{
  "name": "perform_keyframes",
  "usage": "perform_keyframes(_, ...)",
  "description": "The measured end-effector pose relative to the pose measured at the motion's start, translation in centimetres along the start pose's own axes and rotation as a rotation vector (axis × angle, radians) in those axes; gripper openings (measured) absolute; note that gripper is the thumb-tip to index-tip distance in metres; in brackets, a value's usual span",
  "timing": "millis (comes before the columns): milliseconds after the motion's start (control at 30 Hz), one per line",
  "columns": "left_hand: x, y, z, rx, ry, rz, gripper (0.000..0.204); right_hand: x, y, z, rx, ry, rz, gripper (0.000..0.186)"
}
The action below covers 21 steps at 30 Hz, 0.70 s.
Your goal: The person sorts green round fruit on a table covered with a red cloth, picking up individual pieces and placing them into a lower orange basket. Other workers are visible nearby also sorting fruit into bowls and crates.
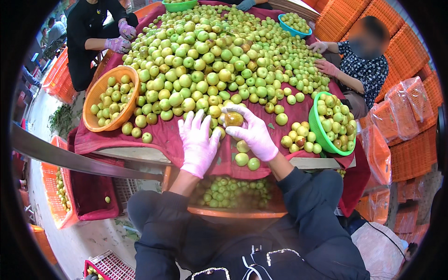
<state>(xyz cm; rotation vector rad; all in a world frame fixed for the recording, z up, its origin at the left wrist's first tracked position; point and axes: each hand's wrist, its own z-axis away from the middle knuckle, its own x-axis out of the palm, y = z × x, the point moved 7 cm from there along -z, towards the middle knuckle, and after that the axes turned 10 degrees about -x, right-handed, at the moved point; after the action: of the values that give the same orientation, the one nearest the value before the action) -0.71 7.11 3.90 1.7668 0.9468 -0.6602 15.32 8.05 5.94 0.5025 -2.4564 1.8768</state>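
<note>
A large heap of green jujubes (191, 70), some browned, covers the table in front of me. My right hand (254, 133), in a pale pink glove, grips a brown-patched jujube (234, 119) between thumb and fingers at the heap's near edge. Just to its left, my left hand (198, 142), gloved alike, rests at the near jujubes with its fingers stretched out. Nothing shows in its grasp, though the fingertips partly cover some fruit. Two loose green jujubes (247, 160) lie on the dark red cloth (140, 147) beside my right wrist.
An orange basket (88, 105) of jujubes tilts at the left; a green basket (318, 133) of them stands right. Below the table edge, an orange tub (238, 213) holds more. Co-workers' gloved hands (326, 67) work across the table. Orange crates (406, 154) stack at the right.
</note>
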Motion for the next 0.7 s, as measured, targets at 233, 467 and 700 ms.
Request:
perform_keyframes(233,-0.3,0.5,0.2,-0.37,-0.243,1.226,0.038,3.1,-1.7,1.3,-0.077,0.044,0.189,0.04)
perform_keyframes(467,7.1,-1.3,4.0,-0.783,-0.712,1.645,0.04,5.2,-1.0,2.7,-0.34,0.115,0.529,0.028)
perform_keyframes(700,5.0,1.4,6.1,-0.723,-0.715,1.357,0.043,5.4,-1.7,6.8,-0.409,0.115,0.655,0.032)
